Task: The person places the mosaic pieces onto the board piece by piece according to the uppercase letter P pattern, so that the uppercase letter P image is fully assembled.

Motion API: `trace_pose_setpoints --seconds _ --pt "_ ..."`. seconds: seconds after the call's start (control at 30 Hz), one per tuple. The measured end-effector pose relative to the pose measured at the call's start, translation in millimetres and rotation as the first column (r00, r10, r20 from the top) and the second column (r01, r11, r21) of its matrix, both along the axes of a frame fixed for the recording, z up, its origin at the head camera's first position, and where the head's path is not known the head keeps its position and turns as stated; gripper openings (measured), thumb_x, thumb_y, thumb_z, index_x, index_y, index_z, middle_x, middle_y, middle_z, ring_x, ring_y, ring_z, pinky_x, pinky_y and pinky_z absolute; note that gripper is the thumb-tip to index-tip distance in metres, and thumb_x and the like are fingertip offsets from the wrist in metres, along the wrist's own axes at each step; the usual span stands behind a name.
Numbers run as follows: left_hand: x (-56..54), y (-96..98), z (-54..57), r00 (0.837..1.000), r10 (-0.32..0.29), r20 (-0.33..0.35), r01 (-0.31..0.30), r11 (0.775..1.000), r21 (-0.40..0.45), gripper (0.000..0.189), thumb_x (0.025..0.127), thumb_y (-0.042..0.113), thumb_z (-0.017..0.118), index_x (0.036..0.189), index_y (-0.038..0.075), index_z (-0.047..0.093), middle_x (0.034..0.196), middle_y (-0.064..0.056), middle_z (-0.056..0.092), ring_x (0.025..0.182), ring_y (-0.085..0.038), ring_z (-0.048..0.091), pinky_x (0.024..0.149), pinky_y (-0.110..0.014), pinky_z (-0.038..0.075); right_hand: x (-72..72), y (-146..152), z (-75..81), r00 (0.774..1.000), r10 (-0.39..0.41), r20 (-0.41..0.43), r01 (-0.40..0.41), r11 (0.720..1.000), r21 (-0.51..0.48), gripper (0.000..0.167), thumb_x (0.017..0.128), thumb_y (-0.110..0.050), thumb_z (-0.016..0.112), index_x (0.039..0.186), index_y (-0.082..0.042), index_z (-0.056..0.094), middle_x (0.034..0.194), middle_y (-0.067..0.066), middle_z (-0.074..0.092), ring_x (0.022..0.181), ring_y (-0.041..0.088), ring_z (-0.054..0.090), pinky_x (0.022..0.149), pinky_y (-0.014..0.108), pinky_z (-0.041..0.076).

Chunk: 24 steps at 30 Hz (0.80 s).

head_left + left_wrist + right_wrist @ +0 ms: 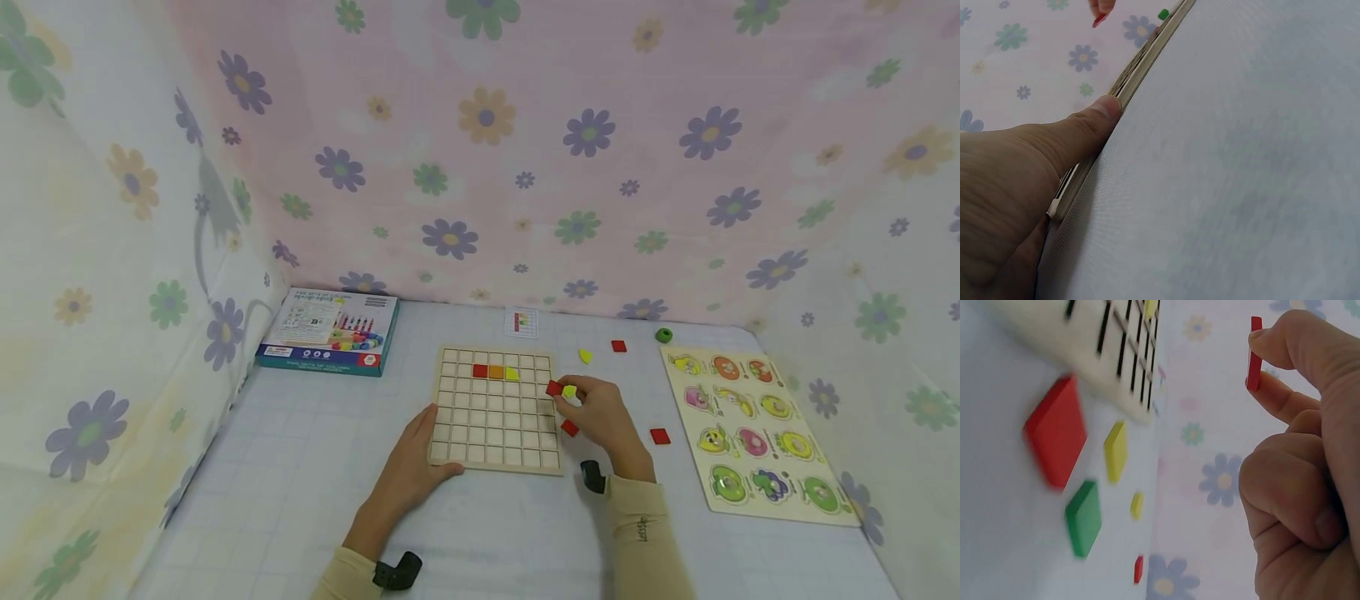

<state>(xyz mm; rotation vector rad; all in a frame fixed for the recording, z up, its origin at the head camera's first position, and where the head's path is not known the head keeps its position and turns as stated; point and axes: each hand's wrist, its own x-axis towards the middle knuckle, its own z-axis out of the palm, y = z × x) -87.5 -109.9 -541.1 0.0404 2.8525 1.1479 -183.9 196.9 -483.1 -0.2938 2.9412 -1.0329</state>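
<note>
— My right hand [603, 412] has a red tile [553, 388] pinched between thumb and finger, held up near the right edge of the grid board [495, 468].

— Nice. And the other one?

— My left hand [412, 467] is spread round the board's near-left corner, thumb on the near edge, so fingers and thumb are well apart. Probably just steadying it tbh.

— So which step is this?

— Carrying a tile in, I reckon. A red, orange and yellow run [496, 372] already sits in one row toward the board's far edge, and this red one isn't in a cell yet.

— Next move?

— Seems to call for going left over the board, turning the tile flat and lowering it square between the dividers. Which cell, can't tell: the little card [521, 322] beyond the board's far edge is too small to read properly. I'd also watch for nudging the yellow tile [1116, 452] lying right of the board.
</note>
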Motion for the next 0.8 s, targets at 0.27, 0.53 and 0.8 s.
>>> trace_pose_setpoints --seconds 0.27,0.53,0.8 --pt "0.1 -0.5 -1.7 1.0 0.002 -0.003 -0.002 1.0 -0.001 0.114 0.076 0.045 0.088 0.163 0.008 0.024 0.166 -0.014 0.031 0.153 -0.033 0.033 0.122 -0.049 0.038 -11.2 -33.0 8.1 0.99 0.135 -0.05 -0.137 0.99 -0.036 0.024 0.091 -0.018 0.075 0.112 -0.008 0.075 0.063 -0.003 0.034 0.05 0.009 0.024 0.048 0.022 0.021" --pt "0.2 -0.3 -1.6 1.0 -0.001 -0.002 0.001 1.0 0.008 0.113 0.077 0.045 0.087 0.163 0.009 0.023 0.167 -0.013 0.031 0.153 -0.032 0.033 0.121 -0.048 0.039 -18.1 -54.5 10.9 0.979 0.194 -0.059 -0.195 0.981 -0.018 0.025 0.091 -0.018 0.075 0.114 -0.008 0.076 0.068 -0.002 0.044 0.061 0.012 0.035 0.052 0.022 0.027" --pt "0.2 -0.5 -1.4 1.0 -0.001 -0.005 0.001 1.0 0.001 0.113 0.078 0.046 0.087 0.163 0.009 0.023 0.167 -0.013 0.031 0.153 -0.032 0.033 0.121 -0.048 0.039 -23.7 -70.4 9.7 0.97 0.243 -0.032 -0.243 0.97 -0.02 0.023 0.092 -0.018 0.074 0.112 -0.007 0.076 0.064 -0.004 0.038 0.058 0.01 0.032 0.052 0.022 0.026"
